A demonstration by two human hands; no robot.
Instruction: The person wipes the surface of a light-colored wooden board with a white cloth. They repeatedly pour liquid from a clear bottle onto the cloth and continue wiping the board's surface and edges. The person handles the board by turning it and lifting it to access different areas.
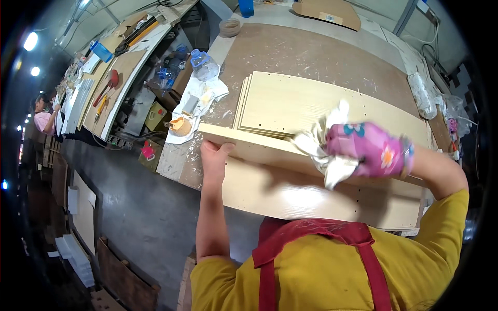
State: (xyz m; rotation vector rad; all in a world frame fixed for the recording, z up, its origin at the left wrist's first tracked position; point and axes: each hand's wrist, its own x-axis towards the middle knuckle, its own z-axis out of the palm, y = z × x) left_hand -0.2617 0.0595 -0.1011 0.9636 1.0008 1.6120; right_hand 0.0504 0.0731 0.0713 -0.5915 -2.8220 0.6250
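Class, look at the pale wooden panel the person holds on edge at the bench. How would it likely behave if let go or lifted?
The panel looks stiff: it spans from the left hand to the gloved right hand without sagging. Standing on its thin edge, it would probably tip flat if released. Its smooth face may be slippery, and being long, it likely needs two hands.

Right hand [371, 150] is sitting inside a pink flowered glove, so fingers aren't showing; the white rag [327, 150] is bunching under it and hiding the contact with the panel edge [259, 147]. Left hand [214, 158] is showing only its back, with its fingertips hiding behind that edge. Stacked panels [311, 103] are getting partly covered by rag and glove. Person at far left [44, 116] is blurring out, too small to read.
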